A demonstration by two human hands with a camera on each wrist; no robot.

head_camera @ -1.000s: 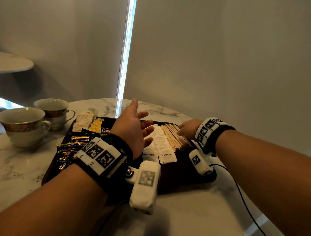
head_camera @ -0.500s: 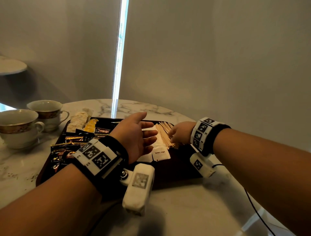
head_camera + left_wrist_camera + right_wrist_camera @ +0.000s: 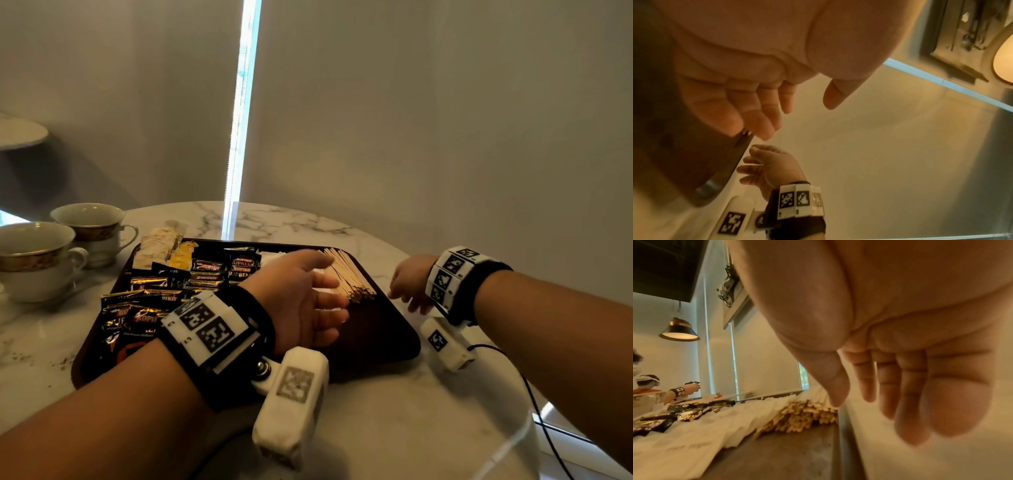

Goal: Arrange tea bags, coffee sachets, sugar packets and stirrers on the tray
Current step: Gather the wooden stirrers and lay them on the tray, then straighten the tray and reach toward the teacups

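Under the left hand (image 3: 301, 298), a dark smooth tray (image 3: 387, 339) holds glossy foil sachets (image 3: 205, 270), white paper packets (image 3: 694, 431) and pale wooden stirrers (image 3: 346, 274). Beside it: polished marble table (image 3: 394, 411), glazed gold-banded cups (image 3: 37, 253).

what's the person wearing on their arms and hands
Bare forearms, no sleeves or gloves. Left hand and right hand each have a black wristband carrying white blocks with black square markers, plus a white camera pod below; a thin black cable trails from the right.
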